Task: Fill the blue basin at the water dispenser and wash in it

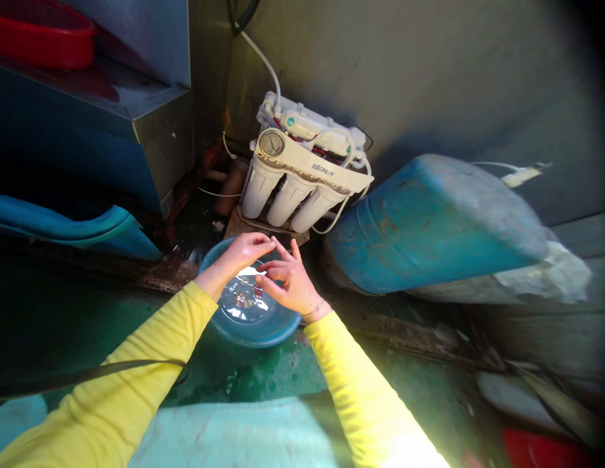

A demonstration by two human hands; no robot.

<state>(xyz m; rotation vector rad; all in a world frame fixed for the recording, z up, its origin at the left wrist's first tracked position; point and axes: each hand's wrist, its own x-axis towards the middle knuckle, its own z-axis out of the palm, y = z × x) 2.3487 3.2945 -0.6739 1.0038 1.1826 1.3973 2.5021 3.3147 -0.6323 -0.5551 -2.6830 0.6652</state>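
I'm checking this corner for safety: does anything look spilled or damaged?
The green floor near the blue basin glistens as if wet, possibly splashed. Brownish stains mark the side of the blue barrel, suggesting wear.

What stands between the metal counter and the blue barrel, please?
In the head view, a brown cylinder and the white filter unit stand between them.

Dim, uneven light, glare on basin water, overexposed right sleeve, blurred edges

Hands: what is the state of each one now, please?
Left hand: drawn together; whether closed or holding anything cannot be told.
Right hand: partly open, nothing visibly held.
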